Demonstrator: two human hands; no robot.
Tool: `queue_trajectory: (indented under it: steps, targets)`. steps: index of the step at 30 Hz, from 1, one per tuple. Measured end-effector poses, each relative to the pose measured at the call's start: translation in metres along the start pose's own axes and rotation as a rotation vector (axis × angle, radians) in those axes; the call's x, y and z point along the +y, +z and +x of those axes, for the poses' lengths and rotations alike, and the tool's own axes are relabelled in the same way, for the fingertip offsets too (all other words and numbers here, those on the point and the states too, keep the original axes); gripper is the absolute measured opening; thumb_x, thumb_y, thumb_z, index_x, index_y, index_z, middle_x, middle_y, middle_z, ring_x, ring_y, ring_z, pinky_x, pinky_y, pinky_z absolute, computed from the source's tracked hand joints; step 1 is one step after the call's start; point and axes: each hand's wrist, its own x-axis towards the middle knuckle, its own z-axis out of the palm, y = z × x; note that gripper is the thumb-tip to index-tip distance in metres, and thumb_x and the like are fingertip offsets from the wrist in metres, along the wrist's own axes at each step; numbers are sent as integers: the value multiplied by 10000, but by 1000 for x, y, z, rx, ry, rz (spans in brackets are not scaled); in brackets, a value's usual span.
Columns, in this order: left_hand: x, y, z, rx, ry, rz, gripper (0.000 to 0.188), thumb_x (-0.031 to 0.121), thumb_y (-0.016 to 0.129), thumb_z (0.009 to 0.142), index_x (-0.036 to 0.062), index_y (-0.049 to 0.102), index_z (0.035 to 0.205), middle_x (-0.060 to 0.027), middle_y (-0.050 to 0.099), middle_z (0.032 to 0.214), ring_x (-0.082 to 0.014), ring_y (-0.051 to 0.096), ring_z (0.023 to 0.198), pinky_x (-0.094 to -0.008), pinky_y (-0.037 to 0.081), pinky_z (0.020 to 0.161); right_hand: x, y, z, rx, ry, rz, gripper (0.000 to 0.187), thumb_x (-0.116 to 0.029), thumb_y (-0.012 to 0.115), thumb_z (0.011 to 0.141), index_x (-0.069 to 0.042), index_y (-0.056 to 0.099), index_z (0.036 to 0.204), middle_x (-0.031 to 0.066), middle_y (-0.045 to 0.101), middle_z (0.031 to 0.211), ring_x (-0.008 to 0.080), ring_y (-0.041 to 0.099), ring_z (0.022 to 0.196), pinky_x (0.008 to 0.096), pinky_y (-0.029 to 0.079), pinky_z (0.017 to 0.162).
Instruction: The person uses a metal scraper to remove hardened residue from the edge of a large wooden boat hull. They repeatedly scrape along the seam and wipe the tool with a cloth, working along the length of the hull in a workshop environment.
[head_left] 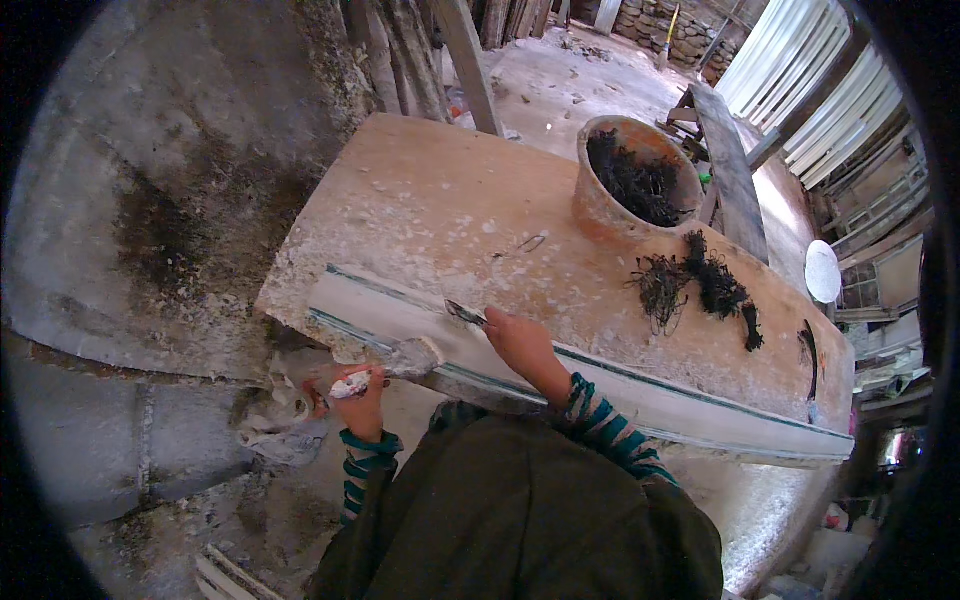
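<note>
Left hand (362, 408): fingers wrapped round the white-smeared handle of a flat, wide-bladed tool (414, 358); blade reaches right of the hand, over the near edge of the strip.
Right hand (526, 350): narrow grip on a small, dark-tipped tool (464, 314) pointing left, above the strip; exact kind can't be told.
White strip (640, 387): long, green-edged, lying along the near side of the board (430, 180); runs beneath the right hand, one end just beyond the left hand, the other well off to the right.
Step in hand: looks like working the strip's surface with both blades, probably spreading or scraping white paste.
Next move calls for: likely a steady, flat small blade, with the wide one kept close as a paste holder.
Bucket (592, 207): beyond and right of the right hand, crusted, holding a tangle of black fibre (640, 178); depth of fill unclear.
Loose black clumps (716, 284): on the board right of the right hand, nearer than the bucket.
</note>
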Motion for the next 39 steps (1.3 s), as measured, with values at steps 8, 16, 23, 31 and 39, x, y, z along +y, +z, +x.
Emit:
queue_trajectory:
  steps: [8,16,23,31,39]
  targets:
    - [4,0,-7,24,-18,-33,205,79,688,758,13,511,838,-57,535,782,-120,546,669,-262,475,577,62,-12,-45,61,-33,-52,187,-284,458,865,-116,471,947,185,595,779,396,570,724,496,435,600]
    - [6,-12,-7,13,-10,35,200,55,680,760,17,508,855,-61,541,769,-131,562,679,-262,509,567,22,24,-10,157,-26,30,206,-289,489,858,-90,489,912,199,587,714,402,567,691,499,428,595]
    - [20,-4,-10,54,69,-77,245,84,709,740,49,496,856,-53,543,803,-127,547,683,-258,474,578,11,26,5,139,-127,-50,167,-236,457,864,-88,459,941,182,594,722,381,578,665,491,441,561]
    - [10,-24,-12,82,8,28,188,46,665,767,22,495,841,-76,561,776,-147,578,643,-276,524,566,5,24,-5,126,-41,-75,179,-261,427,880,-94,452,941,190,590,754,394,578,701,501,439,583]
    - [19,-24,-14,88,11,-4,217,65,677,764,29,483,855,-77,565,776,-139,571,636,-276,524,575,-4,23,-2,87,-86,-92,178,-239,422,885,-82,432,968,201,588,791,389,586,710,494,453,584]
